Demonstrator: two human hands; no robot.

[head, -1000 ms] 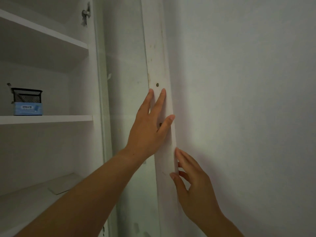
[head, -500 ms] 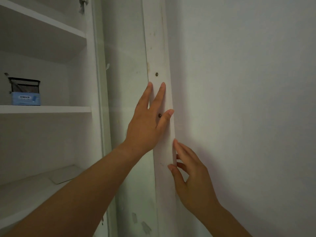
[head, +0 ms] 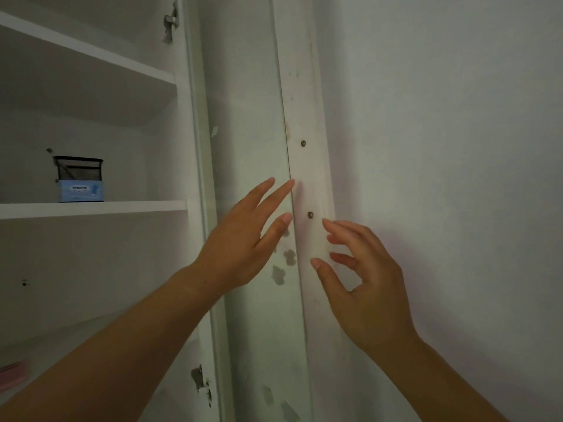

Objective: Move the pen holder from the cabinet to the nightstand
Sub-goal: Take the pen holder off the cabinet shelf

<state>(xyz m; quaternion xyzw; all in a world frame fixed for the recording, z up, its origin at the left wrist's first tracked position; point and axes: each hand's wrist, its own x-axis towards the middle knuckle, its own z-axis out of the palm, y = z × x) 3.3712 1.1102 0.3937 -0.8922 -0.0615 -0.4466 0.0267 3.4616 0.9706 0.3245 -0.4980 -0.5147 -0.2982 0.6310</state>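
Sitting on the cabinet shelf [head: 91, 208], pen holder [head: 79, 178] lies well left of both empty hands [head: 243, 239].

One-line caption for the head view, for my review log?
Both hands, left and right, open by the cabinet door's edge; black mesh pen holder untouched on the shelf.

pen holder [head: 78, 169] contents: too dim to tell
blue box [head: 80, 191] label: too small to read
pink item [head: 13, 374]: cut by left edge

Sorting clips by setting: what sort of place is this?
Probably a room at home, at an open built-in cabinet: white shelves, a black mesh pen holder on one, a worn door against a plain wall.
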